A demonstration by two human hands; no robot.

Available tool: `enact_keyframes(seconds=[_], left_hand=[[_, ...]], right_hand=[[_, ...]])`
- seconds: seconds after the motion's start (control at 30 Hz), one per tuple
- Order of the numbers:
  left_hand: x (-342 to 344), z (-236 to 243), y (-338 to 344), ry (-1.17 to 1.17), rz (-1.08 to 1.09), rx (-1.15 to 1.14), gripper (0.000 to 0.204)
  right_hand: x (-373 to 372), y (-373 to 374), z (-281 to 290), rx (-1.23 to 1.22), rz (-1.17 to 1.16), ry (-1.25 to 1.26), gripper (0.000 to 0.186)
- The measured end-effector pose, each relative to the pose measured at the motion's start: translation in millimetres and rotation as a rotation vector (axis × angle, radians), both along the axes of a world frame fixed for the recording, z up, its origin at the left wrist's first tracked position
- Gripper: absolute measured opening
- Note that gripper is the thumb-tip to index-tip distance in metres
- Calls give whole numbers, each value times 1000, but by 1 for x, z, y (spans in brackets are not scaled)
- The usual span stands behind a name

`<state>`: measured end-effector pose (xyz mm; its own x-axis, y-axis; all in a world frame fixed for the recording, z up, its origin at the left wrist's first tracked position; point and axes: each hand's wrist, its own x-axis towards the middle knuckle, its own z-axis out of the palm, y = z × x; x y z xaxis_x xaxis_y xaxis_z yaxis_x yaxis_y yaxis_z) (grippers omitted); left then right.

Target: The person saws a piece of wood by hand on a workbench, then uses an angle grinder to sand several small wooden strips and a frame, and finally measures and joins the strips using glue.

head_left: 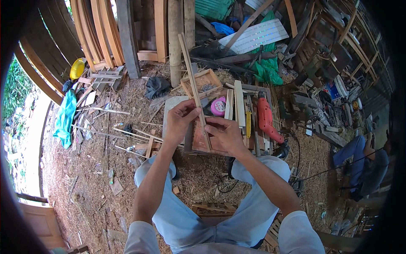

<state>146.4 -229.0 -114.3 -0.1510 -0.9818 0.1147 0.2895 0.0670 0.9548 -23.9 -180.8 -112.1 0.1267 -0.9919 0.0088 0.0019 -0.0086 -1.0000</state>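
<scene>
A long thin wooden strip [191, 72] slants over the low workbench [175, 103], its far end pointing away from me. My left hand [182, 118] pinches it around its middle between thumb and fingers. Lower down, my right hand [225, 134] is closed on the same strip, thumb and fingertips against its side. Just beyond my right hand lies a pink tape measure [218, 106]. Pale wood pieces [239, 103] and a yellow-handled tool [248, 124] lie to its right. A red power drill [265, 114] rests at the bench's right side.
A shallow wooden box [210, 75] with small metal bits sits at the bench's far end. A black cord [299, 156] runs down the right side. Wood scraps [150, 146] and shavings litter the floor. Blue-trousered legs [351, 151], apparently a seated person's, show at far right.
</scene>
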Motion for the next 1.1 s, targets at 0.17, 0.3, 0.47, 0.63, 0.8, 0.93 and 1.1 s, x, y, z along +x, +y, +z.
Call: enact_keyframes(seconds=[0.17, 0.3, 0.47, 0.63, 0.8, 0.93, 1.1], left_hand=[[0, -3, -3, 19, -6, -2, 35], [0, -1, -1, -1, -22, -8, 35], [4, 5, 0, 57, -58, 27, 34], [7, 3, -4, 77, -37, 31, 34], [4, -1, -2, -38, -34, -17, 32], [4, 0, -3, -66, -46, -43, 33], [11, -2, -8, 8, -17, -9, 33]], right_hand=[[-1, -1, 0, 8, 27, 53, 43], [-3, -4, -1, 40, 45, 63, 42], [-16, -12, -3, 169, 102, -220, 30], [-33, -16, 1, 207, 43, -274, 28], [-36, -17, 8, 227, 33, -290, 27], [-39, -17, 11, 227, -49, -265, 27], [-53, -22, -1, 217, -56, -352, 30]])
